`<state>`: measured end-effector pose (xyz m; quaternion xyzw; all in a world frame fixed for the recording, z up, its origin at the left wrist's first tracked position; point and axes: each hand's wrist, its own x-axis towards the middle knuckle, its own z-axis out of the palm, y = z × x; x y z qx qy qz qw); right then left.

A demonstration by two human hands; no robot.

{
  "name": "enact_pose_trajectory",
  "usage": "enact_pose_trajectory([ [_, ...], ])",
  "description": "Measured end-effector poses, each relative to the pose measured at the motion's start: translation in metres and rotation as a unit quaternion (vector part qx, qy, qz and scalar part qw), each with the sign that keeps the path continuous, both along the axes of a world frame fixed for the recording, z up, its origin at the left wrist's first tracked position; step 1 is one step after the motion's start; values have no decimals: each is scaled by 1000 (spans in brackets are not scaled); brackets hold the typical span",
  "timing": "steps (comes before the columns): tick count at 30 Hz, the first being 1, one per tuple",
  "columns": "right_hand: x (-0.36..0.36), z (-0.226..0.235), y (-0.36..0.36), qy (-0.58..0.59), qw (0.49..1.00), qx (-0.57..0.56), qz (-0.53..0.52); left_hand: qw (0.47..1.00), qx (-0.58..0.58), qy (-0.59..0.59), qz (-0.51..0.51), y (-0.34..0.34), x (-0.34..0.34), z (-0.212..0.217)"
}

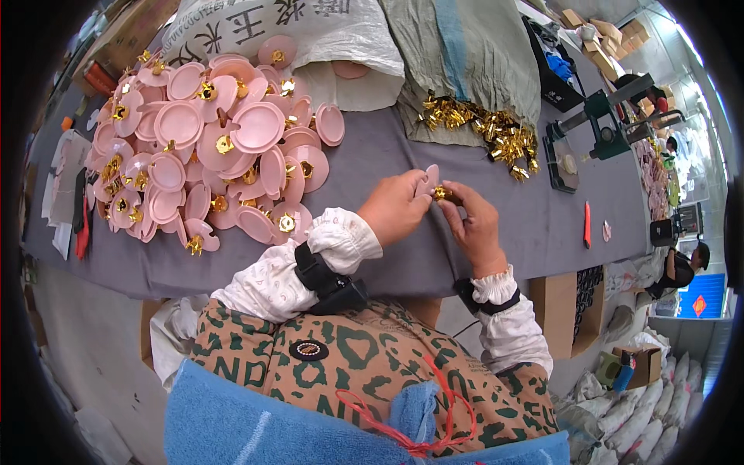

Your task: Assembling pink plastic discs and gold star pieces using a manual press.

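Observation:
My left hand (394, 208) is closed around a pink plastic disc (427, 180), which is seen nearly edge-on above the table. My right hand (474, 225) pinches a small shiny gold piece (442, 192) against the disc's side. Whether the two parts are joined is hidden by my fingers. To the left lies a big heap of pink discs (180, 124), many with gold fittings on them. Beyond my right hand, loose gold pieces (511, 139) spill from the mouth of a grey-green woven sack (465, 70).
A white woven sack (349, 58) with a pink disc in its mouth lies at the back. On the right stand a green hand press (601, 124), a black bin (552, 66) and a red-handled tool (587, 225). Another person (682, 271) is far right.

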<state>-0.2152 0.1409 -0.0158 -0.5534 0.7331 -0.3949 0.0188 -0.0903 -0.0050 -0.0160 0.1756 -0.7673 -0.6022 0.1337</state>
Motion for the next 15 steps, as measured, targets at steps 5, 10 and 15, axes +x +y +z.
enact_pose_trajectory([
  [5,8,-5,-9,35,997,-69,26,1000,22,13,6,-3,13,1],
  [10,28,1,-9,-10,998,-58,-27,988,-119,96,-9,1,19,7],
  [15,56,4,-19,-117,986,-75,-89,977,-175,122,7,1,31,17],
])
